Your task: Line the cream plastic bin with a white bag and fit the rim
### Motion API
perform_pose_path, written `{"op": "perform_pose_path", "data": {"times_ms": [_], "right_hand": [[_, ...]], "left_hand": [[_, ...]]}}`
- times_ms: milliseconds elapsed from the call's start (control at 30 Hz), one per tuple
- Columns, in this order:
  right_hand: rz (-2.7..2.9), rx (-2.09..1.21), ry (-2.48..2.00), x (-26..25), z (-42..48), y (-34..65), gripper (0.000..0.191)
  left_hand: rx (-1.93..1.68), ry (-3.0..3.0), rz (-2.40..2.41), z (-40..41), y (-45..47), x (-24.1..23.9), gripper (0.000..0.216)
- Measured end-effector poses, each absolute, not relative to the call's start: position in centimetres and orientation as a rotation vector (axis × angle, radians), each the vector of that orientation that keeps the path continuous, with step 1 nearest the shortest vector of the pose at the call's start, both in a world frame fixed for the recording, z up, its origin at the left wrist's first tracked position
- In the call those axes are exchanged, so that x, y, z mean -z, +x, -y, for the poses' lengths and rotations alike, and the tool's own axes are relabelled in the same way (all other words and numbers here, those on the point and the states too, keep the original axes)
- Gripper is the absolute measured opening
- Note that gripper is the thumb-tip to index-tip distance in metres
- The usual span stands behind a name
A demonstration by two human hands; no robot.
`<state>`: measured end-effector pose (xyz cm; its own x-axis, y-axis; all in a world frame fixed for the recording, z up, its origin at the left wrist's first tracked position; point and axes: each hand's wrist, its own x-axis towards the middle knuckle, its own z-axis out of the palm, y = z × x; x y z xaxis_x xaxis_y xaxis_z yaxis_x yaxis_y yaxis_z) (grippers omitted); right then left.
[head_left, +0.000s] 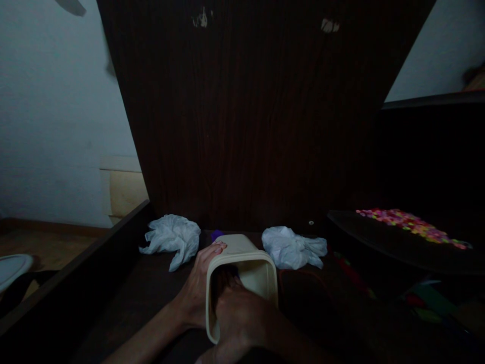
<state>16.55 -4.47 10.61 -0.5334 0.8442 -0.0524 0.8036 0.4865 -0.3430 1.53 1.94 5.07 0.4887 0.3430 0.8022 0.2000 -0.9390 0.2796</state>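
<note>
A cream plastic bin (248, 243) lies tipped on its side, with its mouth turned toward me. My left hand (199, 278) is closed on the bin's left side, its fingertips over the upper wall. Through the mouth reaches my right hand (242, 308); its fingers are deep in shadow, and whether they hold anything is hidden. A small purple thing (216, 234) shows just behind the bin. Knotted white plastic bags lie on either side of it, one bag (172, 237) to the left and another bag (291, 247) to the right.
A dark wooden panel (246, 126) rises behind the bin. At the left runs a low dark side board (76, 263). On a dark curved surface at the right lies a pile of small colourful pieces (413, 226). Dim coloured items (428, 303) lie below it.
</note>
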Motion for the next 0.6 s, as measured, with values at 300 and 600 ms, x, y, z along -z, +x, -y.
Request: {"op": "perform_pose_path", "data": {"times_ms": [300,600], "right_hand": [[2.651,-0.577,-1.476,-11.8,4.7,16.5,0.111],[2.494,-0.273,-1.559,-8.0,5.3,16.0,0.072]], "left_hand": [[-1.457,2.596,-0.430,-2.0,1.6,-5.0,0.101],[-1.487,2.644,-0.475,-2.4,1.8,-4.9,0.110]]}}
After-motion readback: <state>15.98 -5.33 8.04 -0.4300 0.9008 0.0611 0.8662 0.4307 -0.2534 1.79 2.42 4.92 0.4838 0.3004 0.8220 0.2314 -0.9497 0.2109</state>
